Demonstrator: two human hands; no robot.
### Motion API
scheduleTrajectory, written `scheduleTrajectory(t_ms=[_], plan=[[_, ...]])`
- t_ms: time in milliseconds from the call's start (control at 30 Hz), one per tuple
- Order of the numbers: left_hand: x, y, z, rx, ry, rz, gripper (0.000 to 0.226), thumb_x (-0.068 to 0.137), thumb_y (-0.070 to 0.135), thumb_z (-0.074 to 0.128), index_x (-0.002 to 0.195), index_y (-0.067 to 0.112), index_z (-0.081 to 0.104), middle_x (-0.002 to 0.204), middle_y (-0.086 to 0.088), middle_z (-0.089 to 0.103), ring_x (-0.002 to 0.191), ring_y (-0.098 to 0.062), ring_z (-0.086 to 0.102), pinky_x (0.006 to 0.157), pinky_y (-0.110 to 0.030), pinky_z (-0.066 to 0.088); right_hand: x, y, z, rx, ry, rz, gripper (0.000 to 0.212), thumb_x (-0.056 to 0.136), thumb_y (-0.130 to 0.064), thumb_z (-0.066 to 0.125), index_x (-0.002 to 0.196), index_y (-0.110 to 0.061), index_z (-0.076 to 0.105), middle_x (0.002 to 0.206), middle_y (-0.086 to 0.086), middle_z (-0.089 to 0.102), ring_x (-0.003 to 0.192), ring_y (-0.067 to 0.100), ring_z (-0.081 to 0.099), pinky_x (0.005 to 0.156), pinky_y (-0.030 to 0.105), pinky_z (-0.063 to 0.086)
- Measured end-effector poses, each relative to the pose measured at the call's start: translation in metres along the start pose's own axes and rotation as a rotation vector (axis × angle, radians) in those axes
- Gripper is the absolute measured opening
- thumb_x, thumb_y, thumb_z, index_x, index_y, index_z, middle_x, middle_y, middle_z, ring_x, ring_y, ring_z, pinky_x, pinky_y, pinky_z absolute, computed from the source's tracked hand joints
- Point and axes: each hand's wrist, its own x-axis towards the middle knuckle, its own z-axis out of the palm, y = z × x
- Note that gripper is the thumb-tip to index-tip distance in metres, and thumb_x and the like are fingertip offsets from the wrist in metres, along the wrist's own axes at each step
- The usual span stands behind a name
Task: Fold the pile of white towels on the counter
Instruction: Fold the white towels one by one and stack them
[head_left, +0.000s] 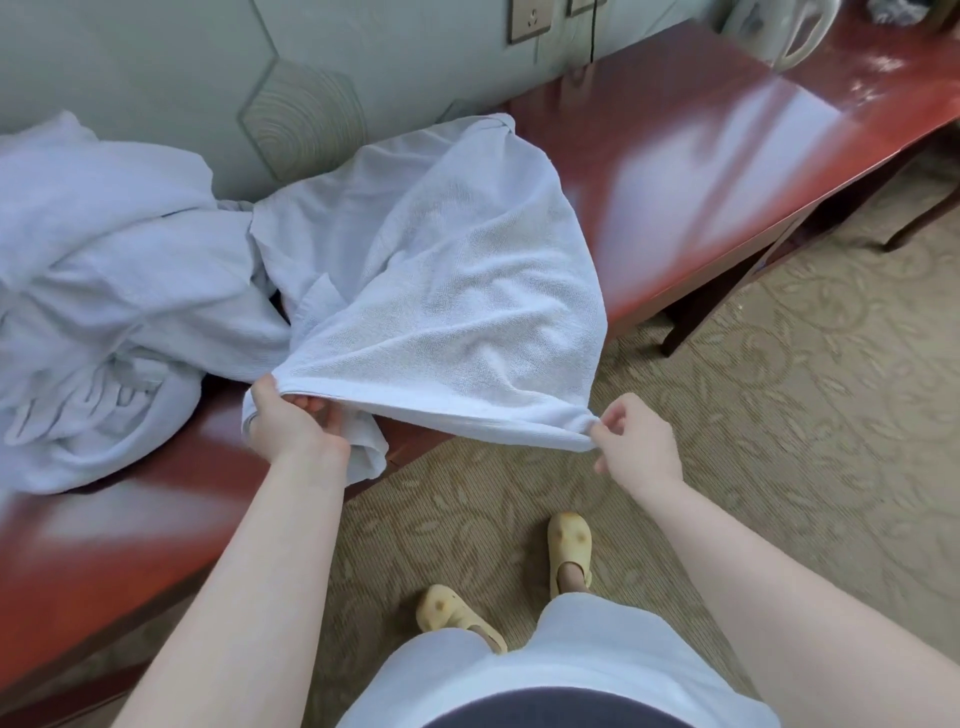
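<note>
- A white towel (441, 291) lies in the centre of the frame, its near hem stretched between both hands just off the counter's front edge, the rest trailing up onto the counter toward the wall.
- Its long axis runs from the lower middle of the frame toward the upper middle; the far end is bunched against the wall, the near hem slants from left down to right.
- The left hand (291, 421) grasps the left corner of the hem, thumb on top and fingers curled beneath; loose cloth hangs under it.
- The right hand (636, 441) pinches the right corner between thumb and forefinger, the other fingers loosely bent.
- The cloth is looped terry, soft and creased, with a flat woven band along the hem.
- A pile of towels (104, 280), rumpled and folded over on itself, fills the left of the frame and touches the held one.
- The counter (701, 171) is glossy reddish-brown wood, long and narrow, showing blurred reflections.
- Below lies patterned beige carpet (779, 364), with two yellow slippers (569, 545) at the bottom centre.
</note>
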Motion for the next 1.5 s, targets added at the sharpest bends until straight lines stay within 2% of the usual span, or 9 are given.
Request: scheduleTrajectory(t_ms=[233, 333, 500, 667, 833, 967, 1167, 1367, 1500], plan=[[0.002, -0.011, 0.007, 0.013, 0.059, -0.048, 0.042, 0.089, 0.03, 0.058, 0.054, 0.018, 0.038, 0.044, 0.009, 0.04, 0.042, -0.009, 0.04, 0.058, -0.023, 0.05, -0.014, -0.021, -0.024, 1.076, -0.011, 0.381, 0.033, 0.093, 0.005, 0.036, 0.104, -0.016, 0.059, 0.069, 0.0, 0.057, 0.046, 0.008, 0.042, 0.038, 0.018, 0.031], [0.001, -0.008, 0.004, -0.026, 0.071, -0.037, 0.044, 0.088, 0.029, 0.059, 0.05, 0.019, 0.04, 0.044, 0.008, 0.041, 0.042, -0.01, 0.04, 0.057, -0.023, 0.049, -0.016, -0.027, -0.031, 0.973, -0.099, 0.269, 0.029, 0.091, 0.001, 0.04, 0.105, -0.013, 0.06, 0.071, -0.001, 0.05, 0.048, 0.009, 0.033, 0.041, 0.02, 0.025], [-0.017, -0.005, 0.003, -0.052, 0.035, 0.025, 0.044, 0.09, 0.026, 0.058, 0.046, 0.017, 0.057, 0.044, 0.009, 0.045, 0.04, -0.008, 0.043, 0.057, -0.024, 0.047, -0.017, -0.031, -0.037, 0.189, 0.056, -0.041, 0.018, 0.081, -0.028, 0.069, 0.085, -0.028, 0.052, 0.08, -0.011, 0.058, 0.066, 0.008, 0.052, 0.055, 0.028, 0.036], [-0.032, -0.011, 0.001, -0.041, 0.057, 0.043, 0.009, 0.09, 0.027, 0.057, 0.088, 0.019, 0.062, 0.045, 0.011, 0.05, 0.04, -0.007, 0.049, 0.052, -0.021, 0.049, -0.009, -0.034, -0.048, -0.118, 0.262, -0.113, 0.02, 0.078, -0.022, 0.063, 0.088, -0.027, 0.047, 0.073, -0.011, 0.057, 0.073, 0.021, 0.054, 0.061, 0.032, 0.036], [-0.046, -0.019, 0.008, -0.095, 0.086, 0.036, 0.027, 0.09, 0.03, 0.058, 0.065, 0.019, 0.057, 0.044, 0.01, 0.049, 0.043, -0.008, 0.05, 0.06, -0.024, 0.053, -0.004, -0.025, -0.078, 0.105, 0.25, -0.102, 0.015, 0.077, -0.012, 0.058, 0.083, -0.026, 0.057, 0.077, -0.011, 0.06, 0.073, 0.015, 0.058, 0.054, 0.029, 0.041], [-0.057, -0.024, 0.017, -0.149, 0.071, 0.044, 0.023, 0.088, 0.027, 0.058, 0.069, 0.016, 0.054, 0.048, 0.007, 0.047, 0.042, -0.007, 0.049, 0.063, -0.026, 0.056, 0.005, -0.019, -0.109, 0.476, 0.067, 0.032, 0.011, 0.086, -0.007, 0.062, 0.091, -0.017, 0.066, 0.092, 0.002, 0.069, 0.065, 0.014, 0.072, 0.051, 0.029, 0.056], [-0.081, -0.045, 0.04, -0.175, 0.023, 0.046, 0.03, 0.094, 0.029, 0.056, 0.066, 0.016, 0.052, 0.048, 0.008, 0.047, 0.046, -0.006, 0.048, 0.067, -0.027, 0.058, 0.028, -0.021, -0.14, 0.984, -0.157, 0.152, 0.026, 0.093, 0.008, 0.052, 0.117, 0.0, 0.059, 0.11, 0.015, 0.069, 0.098, 0.024, 0.069, 0.077, 0.029, 0.058], [-0.095, -0.065, 0.052, -0.267, 0.035, 0.053, 0.026, 0.094, 0.028, 0.056, 0.073, 0.013, 0.053, 0.055, 0.005, 0.049, 0.047, -0.007, 0.051, 0.066, -0.026, 0.058, 0.047, -0.034, -0.164, 1.298, -0.263, 0.598, 0.014, 0.094, -0.005, 0.061, 0.107, -0.002, 0.058, 0.101, 0.011, 0.067, 0.084, 0.026, 0.067, 0.069, 0.041, 0.056], [-0.101, -0.076, 0.044, -0.229, 0.063, 0.028, 0.03, 0.094, 0.028, 0.057, 0.069, 0.014, 0.047, 0.051, 0.006, 0.048, 0.046, -0.006, 0.051, 0.062, -0.026, 0.056, 0.044, -0.031, -0.157, 1.502, -0.382, 0.68, 0.016, 0.102, -0.017, 0.047, 0.109, -0.008, 0.058, 0.108, 0.005, 0.067, 0.103, 0.031, 0.062, 0.095, 0.062, 0.04]])
